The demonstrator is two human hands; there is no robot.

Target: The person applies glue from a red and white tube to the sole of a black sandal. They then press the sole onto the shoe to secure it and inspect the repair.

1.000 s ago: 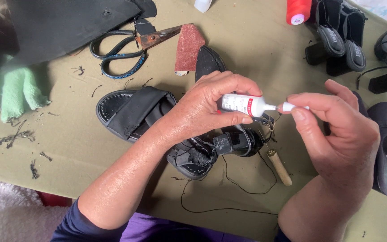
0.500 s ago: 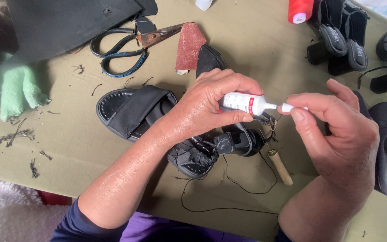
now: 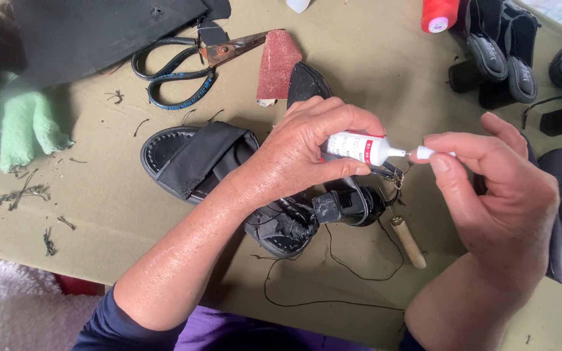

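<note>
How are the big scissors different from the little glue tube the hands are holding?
The scissors lie on the table, untouched; the glue tube is up in the left hand, while the right hand pinches its cap. The scissors are dark with rusty blades; the glue tube is white with red. The scissors are much bigger than the tube. Both are over the same green tabletop.

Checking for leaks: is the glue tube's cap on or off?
Off: the right hand pinches the white cap just clear of the glue tube nozzle.

Left hand [image 3: 300, 153] curled in a grip, forearm angled up from lower left; right hand [image 3: 495, 188] pinching with thumb and forefinger, both close together.
</note>
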